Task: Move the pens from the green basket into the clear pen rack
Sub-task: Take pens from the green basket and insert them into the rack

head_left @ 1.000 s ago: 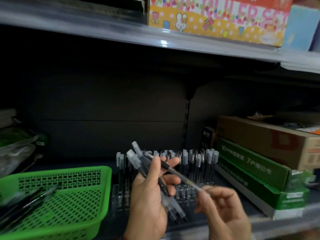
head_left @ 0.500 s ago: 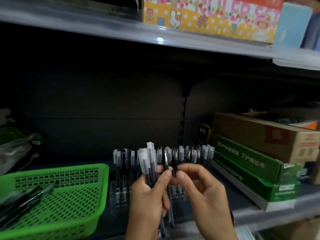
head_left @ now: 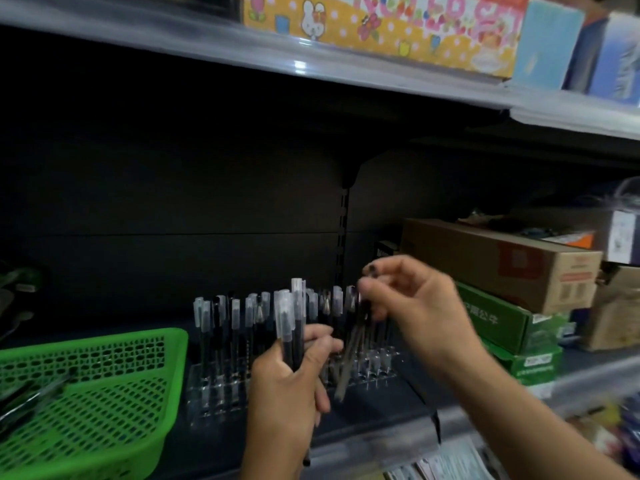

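Note:
My left hand (head_left: pixel 287 386) is closed around a bunch of pens (head_left: pixel 291 327) with frosted caps pointing up, in front of the clear pen rack (head_left: pixel 221 393). My right hand (head_left: pixel 412 306) pinches the top of a single pen (head_left: pixel 351 355) that hangs tip down over the rack's right part. Several pens stand upright in the rack. The green basket (head_left: pixel 104 386) sits at lower left with a few dark pens (head_left: pixel 31 396) lying in its left side.
Green boxes (head_left: pixel 512 327) and a brown carton (head_left: pixel 502 261) are stacked right of the rack. The upper shelf edge (head_left: pixel 311 67) carries a colourful box (head_left: pixel 381 26). Bagged items lie at far left (head_left: pixel 14 292).
My right hand has drawn one pen out of the bunch, lifted it and carried it right, over the rack. My left hand still holds the bunch upright.

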